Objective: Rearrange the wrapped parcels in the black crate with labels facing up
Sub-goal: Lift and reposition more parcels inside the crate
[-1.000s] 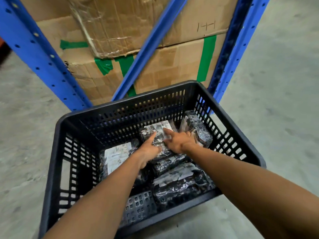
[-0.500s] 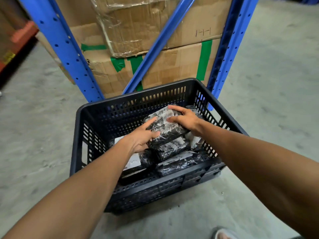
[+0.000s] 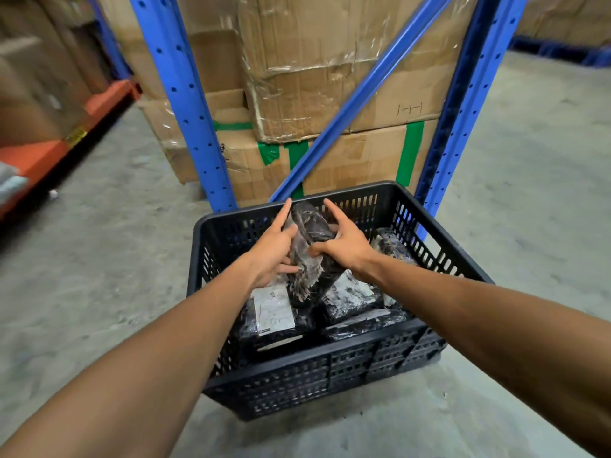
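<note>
A black slatted crate (image 3: 330,368) stands on the concrete floor and holds several parcels wrapped in dark plastic. Both my hands grip one wrapped parcel (image 3: 309,239), lifted on end above the others; my left hand (image 3: 272,249) is on its left side and my right hand (image 3: 344,244) on its right. Its dark side faces me. Below lies a parcel with a white label facing up (image 3: 274,309). Another labelled parcel (image 3: 352,292) sits to its right, and one more parcel (image 3: 390,246) leans at the crate's right wall.
Blue rack uprights (image 3: 185,104) and a diagonal brace stand just behind the crate, with taped cardboard boxes (image 3: 330,77) stacked behind them. An orange shelf beam (image 3: 39,153) runs along the left. Bare concrete floor (image 3: 529,193) lies to the right.
The parcel lay flat under my hands in the crate; both hands have lifted it and tipped it up on end. The camera has pulled back and up.
</note>
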